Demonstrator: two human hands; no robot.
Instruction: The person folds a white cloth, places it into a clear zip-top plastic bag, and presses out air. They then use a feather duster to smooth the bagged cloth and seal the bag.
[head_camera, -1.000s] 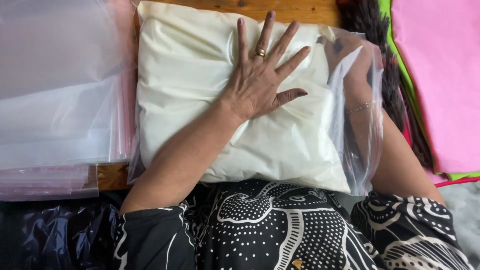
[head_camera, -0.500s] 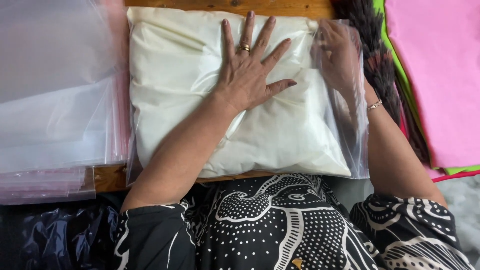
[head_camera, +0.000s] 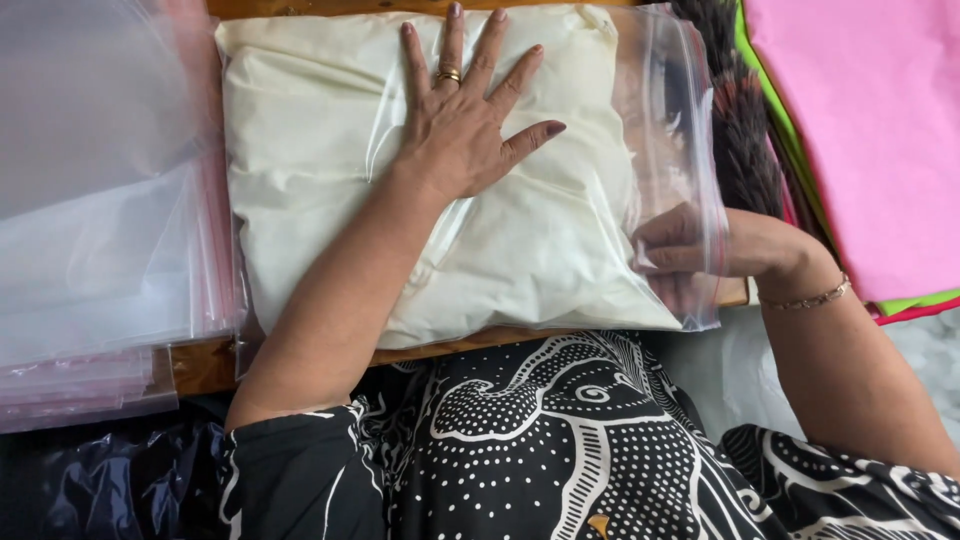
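My left hand (head_camera: 465, 125) flat, fingers spread — pinning the cream fabric cushion (head_camera: 330, 180) on the wooden board (head_camera: 300, 360) | right hand (head_camera: 715, 250) pinching the clear zip-top plastic bag's (head_camera: 675, 130) open edge (cushion inside) | stacked empty bags (head_camera: 100, 250) left — untouched

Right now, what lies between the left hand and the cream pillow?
In the head view, only the clear zip bag film lies between the flat left hand and the cream pillow.
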